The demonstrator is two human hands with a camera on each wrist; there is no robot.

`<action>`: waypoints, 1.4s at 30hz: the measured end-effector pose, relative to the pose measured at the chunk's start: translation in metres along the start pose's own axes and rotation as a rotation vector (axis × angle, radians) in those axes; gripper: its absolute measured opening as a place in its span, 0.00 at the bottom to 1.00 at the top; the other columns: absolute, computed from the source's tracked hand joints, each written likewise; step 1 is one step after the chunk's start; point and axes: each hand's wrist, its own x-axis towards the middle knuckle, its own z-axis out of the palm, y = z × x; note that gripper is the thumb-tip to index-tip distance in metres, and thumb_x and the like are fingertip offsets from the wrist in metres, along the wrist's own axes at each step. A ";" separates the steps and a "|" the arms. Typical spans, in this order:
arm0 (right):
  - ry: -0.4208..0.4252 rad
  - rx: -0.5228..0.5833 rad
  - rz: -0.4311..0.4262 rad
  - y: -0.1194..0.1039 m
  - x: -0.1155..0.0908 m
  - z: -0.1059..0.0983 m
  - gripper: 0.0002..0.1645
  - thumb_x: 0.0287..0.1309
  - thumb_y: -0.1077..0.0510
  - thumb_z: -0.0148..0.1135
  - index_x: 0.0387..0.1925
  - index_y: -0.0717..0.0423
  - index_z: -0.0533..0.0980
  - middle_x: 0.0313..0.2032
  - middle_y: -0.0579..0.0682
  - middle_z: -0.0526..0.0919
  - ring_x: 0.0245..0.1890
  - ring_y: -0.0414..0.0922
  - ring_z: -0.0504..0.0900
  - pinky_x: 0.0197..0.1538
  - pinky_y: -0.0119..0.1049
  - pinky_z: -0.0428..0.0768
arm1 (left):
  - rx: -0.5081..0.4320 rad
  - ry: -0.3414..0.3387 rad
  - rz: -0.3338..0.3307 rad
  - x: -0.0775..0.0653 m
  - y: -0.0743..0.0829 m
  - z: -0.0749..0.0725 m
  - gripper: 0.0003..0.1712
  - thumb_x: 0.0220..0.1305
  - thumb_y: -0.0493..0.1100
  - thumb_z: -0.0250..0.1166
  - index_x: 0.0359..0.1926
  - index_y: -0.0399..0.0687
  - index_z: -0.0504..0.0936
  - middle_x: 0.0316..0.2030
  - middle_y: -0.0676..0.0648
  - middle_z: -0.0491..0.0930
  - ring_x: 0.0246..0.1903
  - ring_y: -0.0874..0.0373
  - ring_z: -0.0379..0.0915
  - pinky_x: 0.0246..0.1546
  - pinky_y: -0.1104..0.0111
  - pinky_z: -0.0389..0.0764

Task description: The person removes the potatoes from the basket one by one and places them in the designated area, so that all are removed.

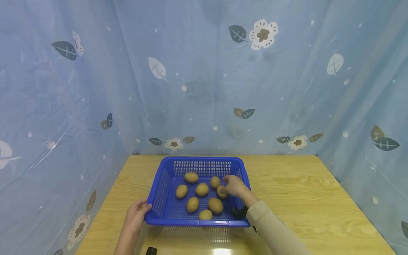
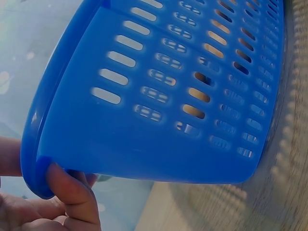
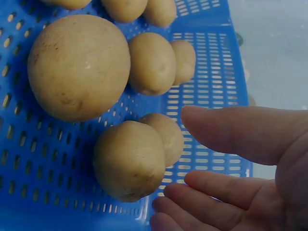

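Observation:
A blue plastic basket (image 1: 204,222) with slotted walls holds several potatoes (image 1: 202,190) spread over its floor. At the basket's front left corner, my left hand (image 1: 136,212) grips the rim; in the left wrist view the thumb (image 2: 72,187) presses one face of the rim while fingers lie on the other. Over the right part of the basket reaches my right hand (image 1: 235,185), beside a potato (image 3: 129,161) near the right wall. The right wrist view shows its thumb and fingers spread apart, holding nothing, with a second potato (image 3: 166,137) just behind the first.
The basket stands on a light wooden table (image 1: 287,191). Blue curtains (image 1: 204,88) with leaf and flower prints enclose the table at the back and both sides. A small black object (image 1: 151,250) shows at the bottom edge of the head view, by the left forearm.

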 end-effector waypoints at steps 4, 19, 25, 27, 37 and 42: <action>-0.022 -0.008 0.008 0.000 0.000 0.003 0.34 0.42 0.63 0.70 0.54 0.71 0.72 0.51 0.66 0.78 0.53 0.62 0.76 0.58 0.54 0.74 | 0.000 -0.003 -0.005 -0.001 -0.001 -0.001 0.25 0.70 0.38 0.48 0.62 0.25 0.62 0.53 0.30 0.73 0.45 0.54 0.77 0.47 0.63 0.81; -0.068 -0.063 0.050 0.005 -0.002 0.016 0.34 0.36 0.64 0.72 0.50 0.72 0.74 0.48 0.66 0.80 0.51 0.62 0.77 0.57 0.54 0.75 | -0.001 -0.003 -0.036 -0.003 -0.009 -0.002 0.25 0.69 0.37 0.49 0.61 0.22 0.61 0.47 0.34 0.76 0.39 0.59 0.77 0.42 0.68 0.81; -0.083 -0.113 0.052 0.004 0.000 0.014 0.30 0.35 0.64 0.74 0.46 0.70 0.77 0.45 0.63 0.81 0.47 0.59 0.79 0.55 0.53 0.76 | 0.010 -0.002 -0.030 -0.002 -0.007 -0.002 0.25 0.69 0.38 0.49 0.61 0.24 0.62 0.50 0.32 0.76 0.41 0.59 0.77 0.46 0.64 0.81; -0.077 -0.123 0.052 0.003 0.002 0.014 0.31 0.35 0.64 0.74 0.46 0.70 0.77 0.46 0.63 0.81 0.48 0.59 0.79 0.55 0.52 0.76 | 0.012 0.001 -0.019 -0.002 -0.006 -0.002 0.25 0.69 0.38 0.49 0.61 0.24 0.62 0.50 0.32 0.76 0.41 0.58 0.77 0.45 0.65 0.81; -0.050 -0.133 0.087 0.001 0.008 0.012 0.33 0.33 0.66 0.75 0.48 0.69 0.76 0.46 0.64 0.81 0.47 0.58 0.80 0.55 0.51 0.77 | -0.005 0.012 0.013 -0.002 -0.003 0.000 0.23 0.68 0.37 0.49 0.59 0.23 0.64 0.48 0.33 0.77 0.40 0.58 0.78 0.40 0.71 0.81; -0.043 -0.145 0.074 0.001 0.008 0.010 0.33 0.33 0.67 0.75 0.47 0.70 0.76 0.45 0.64 0.81 0.45 0.57 0.80 0.53 0.49 0.79 | -0.005 0.015 0.008 -0.001 -0.002 0.000 0.23 0.69 0.38 0.50 0.59 0.25 0.65 0.48 0.34 0.77 0.40 0.59 0.77 0.41 0.70 0.80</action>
